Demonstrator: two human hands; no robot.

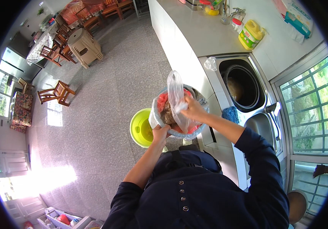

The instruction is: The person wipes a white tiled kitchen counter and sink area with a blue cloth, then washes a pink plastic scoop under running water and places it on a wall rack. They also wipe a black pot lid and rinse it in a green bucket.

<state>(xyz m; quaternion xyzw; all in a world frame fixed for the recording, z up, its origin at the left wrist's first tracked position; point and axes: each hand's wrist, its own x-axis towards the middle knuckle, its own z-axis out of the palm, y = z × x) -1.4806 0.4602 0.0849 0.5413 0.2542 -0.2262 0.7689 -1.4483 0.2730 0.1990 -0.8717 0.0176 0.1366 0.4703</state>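
In front of me is a bin lined with a pale plastic bag [154,116], with red plastic bags [162,100] and other rubbish inside it. My left hand [160,134] grips the near left part of the lined rim. Over the opening, my right hand [193,109] holds a clear plastic bag [175,88], its looped handle part rising above my fingers. The lower part of this bag hangs into the bin. A yellow-green bucket [136,128] stands on the floor beside the bin, just left of my left hand.
To my right, a black pot [242,86] sits in the steel sink. A blue cloth [230,115] lies on the sink's front edge, and a crumpled clear bag [210,63] near its corner. A yellow detergent jug [251,34] stands on the counter [201,34]. A wooden chair [58,93] stands across the floor.
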